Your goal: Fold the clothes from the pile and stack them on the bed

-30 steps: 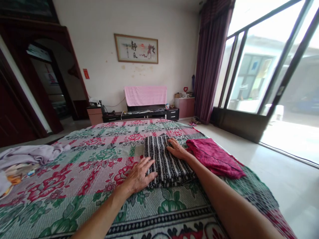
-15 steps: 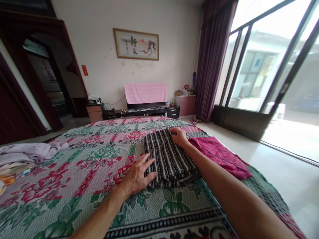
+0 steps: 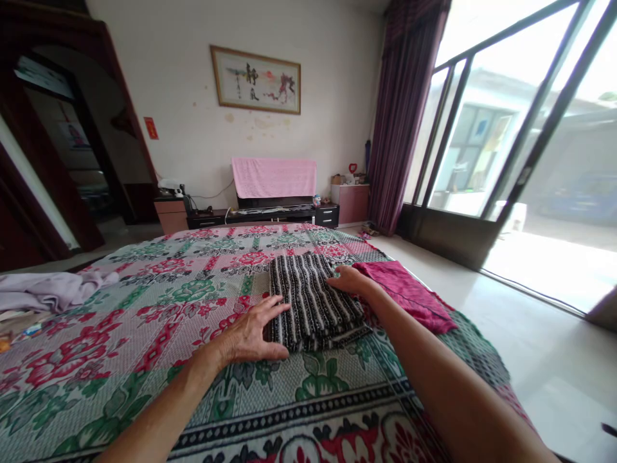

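Note:
A folded black-and-white striped knit (image 3: 311, 302), its exact kind hidden by the folding, lies flat on the flowered bedspread (image 3: 193, 292). Along its left edge rests my left hand (image 3: 253, 331), fingers spread and the thumb by the near corner. My right hand (image 3: 351, 281) reaches in from the other side, its fingertips touching the knit's upper right part; the fingers look extended, without a visible grip. Just beyond the right wrist is a folded crimson cloth (image 3: 409, 296).
At the bed's left side lies a rumpled pale lilac cloth (image 3: 53, 289). Beyond the foot of the bed stand a low black cabinet (image 3: 207, 220) and something draped with a pink cloth (image 3: 274, 177). Tiled floor (image 3: 540, 334) and a glazed door (image 3: 482, 161) are on the right.
My right hand has come down from the knit's far edge towards me, along its right side. The left hand stays at the left edge. The view has shifted slightly to the right.

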{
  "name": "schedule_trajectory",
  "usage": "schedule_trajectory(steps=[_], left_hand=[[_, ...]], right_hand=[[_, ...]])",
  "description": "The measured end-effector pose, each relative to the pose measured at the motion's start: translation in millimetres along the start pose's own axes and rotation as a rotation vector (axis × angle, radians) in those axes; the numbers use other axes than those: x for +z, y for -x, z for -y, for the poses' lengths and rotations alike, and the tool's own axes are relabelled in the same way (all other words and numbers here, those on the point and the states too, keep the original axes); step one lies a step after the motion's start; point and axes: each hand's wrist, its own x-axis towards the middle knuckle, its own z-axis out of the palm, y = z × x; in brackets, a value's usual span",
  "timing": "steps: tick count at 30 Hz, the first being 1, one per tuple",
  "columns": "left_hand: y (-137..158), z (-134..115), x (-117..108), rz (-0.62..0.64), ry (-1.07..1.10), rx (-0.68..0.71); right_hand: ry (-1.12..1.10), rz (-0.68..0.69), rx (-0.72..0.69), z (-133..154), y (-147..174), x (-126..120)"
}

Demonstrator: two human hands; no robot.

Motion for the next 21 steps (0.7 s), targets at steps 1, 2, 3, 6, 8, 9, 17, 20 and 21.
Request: schedule_trajectory(steps=[1,2,3,6,8,9,17,20,21], left_hand=[[0.8,0.5,0.5,0.007,-0.006,-0.003],[1.0,0.7,2.0,0.007,-0.014,-0.005],[0.6,0.6,4.4,-0.003,-0.023,-0.005],[-2.9,-1.7,13.2,-0.084,-0.047,0.006],[-4.5,-3.5,16.3,-0.14,-0.052,0.018],[-4.5,-4.1,16.1,-0.152,-0.047,0.025],[-0.2,3.7,3.5,-0.035,-0.012,0.063],[-4.6,3.5,7.1,-0.101,-0.006,0.087],[-5.9,2.9,7.4,-0.118,0.011,0.09]], right_hand=[[-0.002,0.016,0.023,0.0,3.5,-1.1],[-0.005,0.037,0.04,0.2,6.3,-1.8],[-0.009,0.058,0.049,0.6,8.5,-2.1],[-0.009,0.079,0.043,2.6,10.9,-0.6],[-0.009,0.066,0.065,3.8,9.2,2.6],[-0.019,0.048,0.081,4.1,7.5,4.8],[-0.181,-0.045,0.129,6.6,-25.0,16.2],[-0.343,-0.035,0.175,6.0,-39.2,16.5],[-0.397,-0.026,0.188,5.7,-42.6,17.2]])
